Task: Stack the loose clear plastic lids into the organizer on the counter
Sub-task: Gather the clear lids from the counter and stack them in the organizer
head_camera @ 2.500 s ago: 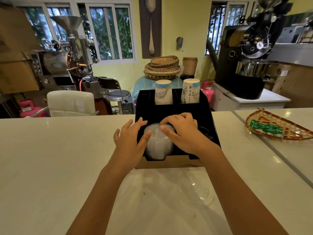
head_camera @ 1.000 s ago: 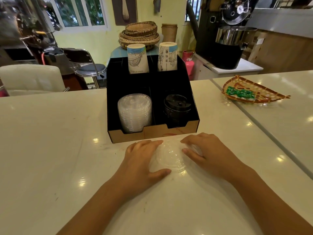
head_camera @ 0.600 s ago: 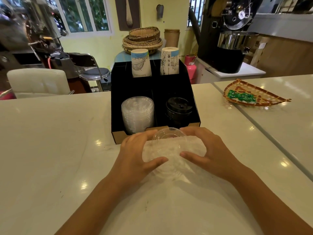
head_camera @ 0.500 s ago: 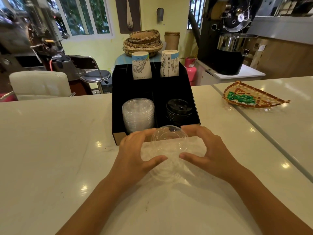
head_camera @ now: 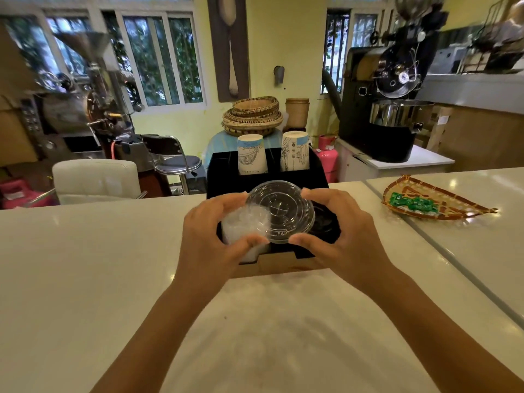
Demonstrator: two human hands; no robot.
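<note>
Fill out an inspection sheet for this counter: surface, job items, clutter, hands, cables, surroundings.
Surface: pale glossy counter, faint smudges.
Job's things: clear lid held above black organizer; clear lid stack in its front left slot; two paper cups at its back.
Clutter: woven tray with green packets, right.
Hands: left hand and right hand grip the lid's rim with the fingers.
Cables: nothing seen on the counter.
Surroundings: coffee roaster, baskets, white chair.

Glossy white counter (head_camera: 85, 265) bearing black organizer (head_camera: 226, 177) and woven tray (head_camera: 453, 205)
</note>
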